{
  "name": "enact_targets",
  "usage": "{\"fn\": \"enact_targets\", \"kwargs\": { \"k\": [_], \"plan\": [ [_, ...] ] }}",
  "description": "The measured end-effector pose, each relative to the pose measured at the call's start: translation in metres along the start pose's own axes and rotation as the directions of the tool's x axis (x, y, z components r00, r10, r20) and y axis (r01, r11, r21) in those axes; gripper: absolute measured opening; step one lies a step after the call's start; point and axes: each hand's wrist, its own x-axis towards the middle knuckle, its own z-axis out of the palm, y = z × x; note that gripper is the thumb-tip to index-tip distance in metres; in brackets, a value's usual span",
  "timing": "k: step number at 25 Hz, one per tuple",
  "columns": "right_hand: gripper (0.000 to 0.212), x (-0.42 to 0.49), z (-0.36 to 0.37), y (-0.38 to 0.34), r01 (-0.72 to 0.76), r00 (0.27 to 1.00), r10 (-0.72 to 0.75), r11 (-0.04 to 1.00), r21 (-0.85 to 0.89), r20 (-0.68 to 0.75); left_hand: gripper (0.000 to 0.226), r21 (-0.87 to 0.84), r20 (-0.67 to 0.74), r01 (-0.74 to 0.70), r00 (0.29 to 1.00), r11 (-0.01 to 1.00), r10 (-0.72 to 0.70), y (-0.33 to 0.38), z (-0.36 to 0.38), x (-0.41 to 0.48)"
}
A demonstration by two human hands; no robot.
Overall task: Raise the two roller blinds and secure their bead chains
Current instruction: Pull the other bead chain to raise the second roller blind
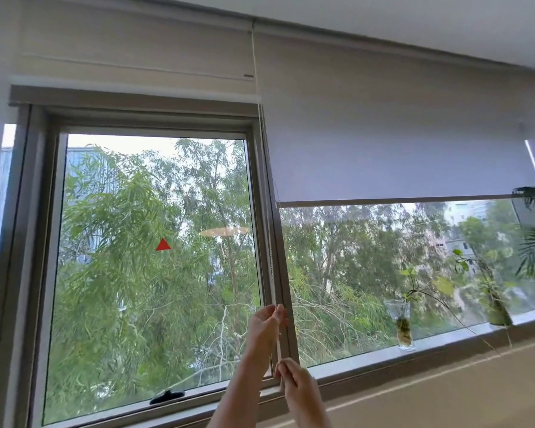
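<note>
Two blinds are counted: left blind [136, 61], right blind [399, 125]. Two hands are seen: left hand [264, 327], right hand [294, 376]. One bead chain [261, 134] is made out between the blinds; a second cannot be told. One red triangle [163, 245] is counted on the glass. Two vases are counted on the sill: clear vase [402, 325], far vase [498, 313].

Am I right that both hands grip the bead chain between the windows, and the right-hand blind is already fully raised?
Not quite. In the head view the left hand and right hand do grip the bead chain, but the right-hand blind is only partly raised; the left-hand blind is up.
</note>
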Motion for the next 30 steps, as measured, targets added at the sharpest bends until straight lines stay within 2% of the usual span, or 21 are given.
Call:
{"fn": "enact_targets", "kwargs": {
  "k": [3, 5, 8, 11, 15, 20, 22, 24, 26, 28, 30],
  "plan": [
    [0.029, -0.010, 0.004, 0.007, 0.003, 0.997, 0.001, 0.999, -0.054, 0.077, 0.021, -0.096, -0.112, 0.001, 0.994, 0.995, -0.012, -0.002, 0.000, 0.006],
    [0.028, -0.013, -0.001, 0.005, -0.019, 0.988, 0.016, 1.000, 0.016, 0.155, 0.020, -0.142, -0.179, -0.008, 0.984, 0.990, -0.018, -0.002, -0.002, 0.006],
    [0.025, -0.006, -0.016, -0.007, -0.138, 0.960, 0.100, 0.982, 0.129, 0.263, 0.020, -0.141, -0.215, -0.051, 0.976, 0.989, 0.019, -0.003, -0.003, 0.001],
    [0.025, 0.016, -0.036, -0.027, -0.199, 0.968, 0.158, 0.958, 0.208, 0.197, 0.022, -0.130, -0.216, -0.053, 0.976, 0.990, 0.024, -0.008, -0.001, -0.009],
    [0.035, 0.051, -0.053, -0.072, -0.146, 0.989, 0.139, 0.941, 0.305, 0.044, 0.028, -0.114, -0.185, -0.002, 0.983, 0.994, -0.020, -0.036, 0.006, -0.030],
    [0.030, 0.072, -0.050, -0.120, -0.119, 0.992, 0.124, 0.886, 0.449, 0.018, 0.040, -0.125, -0.116, 0.006, 0.993, 0.992, -0.021, -0.073, 0.009, -0.055],
    [0.029, 0.072, -0.044, -0.123, -0.105, 0.990, 0.136, 0.907, 0.407, -0.047, 0.037, -0.116, -0.063, 0.007, 0.998, 0.993, -0.014, -0.076, 0.003, -0.056],
    [0.026, 0.068, -0.038, -0.124, -0.021, 0.990, 0.067, 0.939, 0.343, -0.122, 0.030, -0.069, 0.015, 0.032, 0.999, 0.997, -0.031, -0.068, -0.009, -0.050],
    [0.024, 0.063, -0.035, -0.130, 0.050, 0.990, -0.004, 0.942, 0.332, -0.139, 0.020, 0.022, 0.086, 0.048, 0.995, 0.999, -0.049, -0.058, -0.025, -0.039],
    [0.026, 0.058, -0.034, -0.133, 0.107, 0.987, -0.065, 0.944, 0.312, -0.145, 0.021, 0.051, 0.090, 0.037, 0.995, 0.998, -0.042, -0.041, -0.040, -0.024],
    [0.026, 0.052, -0.030, -0.128, 0.139, 0.986, -0.111, 0.955, 0.261, -0.121, 0.022, -0.026, 0.029, 0.007, 1.000, 1.000, -0.006, -0.019, -0.044, -0.008]
  ]
}}
